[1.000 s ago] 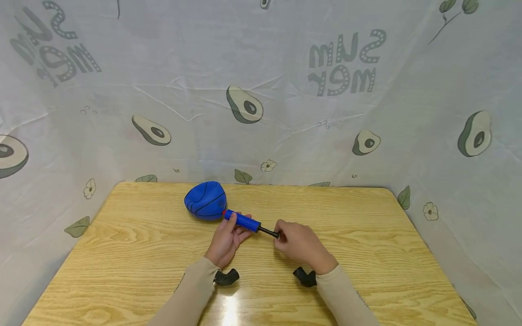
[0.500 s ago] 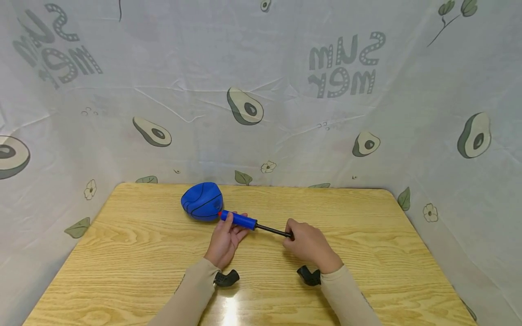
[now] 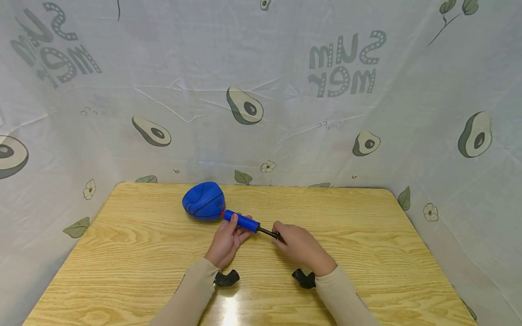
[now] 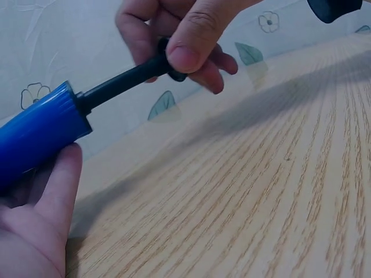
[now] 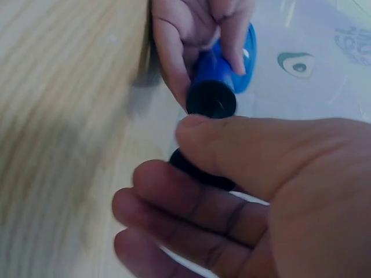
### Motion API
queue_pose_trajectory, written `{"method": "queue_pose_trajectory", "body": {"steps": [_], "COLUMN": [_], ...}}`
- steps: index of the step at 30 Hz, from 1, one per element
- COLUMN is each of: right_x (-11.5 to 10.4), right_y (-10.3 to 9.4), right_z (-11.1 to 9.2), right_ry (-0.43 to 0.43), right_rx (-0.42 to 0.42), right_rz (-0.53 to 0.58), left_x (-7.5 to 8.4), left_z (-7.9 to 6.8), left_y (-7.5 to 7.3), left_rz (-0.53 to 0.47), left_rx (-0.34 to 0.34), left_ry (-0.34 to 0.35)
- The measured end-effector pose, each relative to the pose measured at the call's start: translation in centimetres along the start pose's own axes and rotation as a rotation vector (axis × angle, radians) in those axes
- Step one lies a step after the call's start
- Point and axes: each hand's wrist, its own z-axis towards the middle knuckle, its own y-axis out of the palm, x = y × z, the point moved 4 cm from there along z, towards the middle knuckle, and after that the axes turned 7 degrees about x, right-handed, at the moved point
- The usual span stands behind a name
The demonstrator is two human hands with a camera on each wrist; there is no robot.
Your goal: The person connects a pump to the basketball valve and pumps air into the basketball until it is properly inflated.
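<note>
A blue hand pump point(image 3: 241, 221) with a red tip and a black rod lies slantwise across my left hand point(image 3: 225, 241). The thumb and fingers of that hand grip its barrel. With thumb and fingers my right hand point(image 3: 299, 246) holds the black handle point(image 5: 200, 171) at the rod's end; a short length of rod point(image 4: 122, 81) shows between handle and barrel. The pump's red tip meets the right side of a dented, partly deflated blue ball point(image 3: 204, 201) with black lines. In the right wrist view the ball is mostly hidden behind the left hand and the pump.
Both hands work over a wood-grain table point(image 3: 359, 226). Behind it hangs a pale cloth point(image 3: 195, 54) printed with avocados, leaves and lettering. A black wrist-worn piece point(image 3: 227, 278) sits by the left cuff and a similar black piece point(image 3: 303, 278) by the right.
Between one second and half a second ago my right hand drew the rod out to the right; since then it has pushed back left, shortening the exposed rod. The ball shifted slightly left, then back right.
</note>
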Motion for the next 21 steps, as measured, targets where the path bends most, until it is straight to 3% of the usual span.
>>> {"method": "queue_pose_trajectory", "body": {"steps": [5,9,15,21], "right_x": [-0.57,-0.79,-0.50,0.19], "right_y": [0.80,1.00,0.80,0.10], "right_z": [0.27,0.33,0.22,-0.07], "right_ry": [-0.037,-0.035,0.009,0.088], "right_rx": [0.010,0.038,0.072,0.068], "right_rz": [0.033,0.023,-0.009,-0.013], "left_x": [0.01,0.01,0.01,0.12], "left_z": [-0.20,-0.14,0.03,0.09], "left_y": [0.22,0.24,0.14,-0.04], "left_rz": [0.083,0.092,0.029,-0.062], "left_rx": [-0.057,-0.072,-0.017,0.041], "left_ry": [-0.019,-0.022,-0.022,0.030]}}
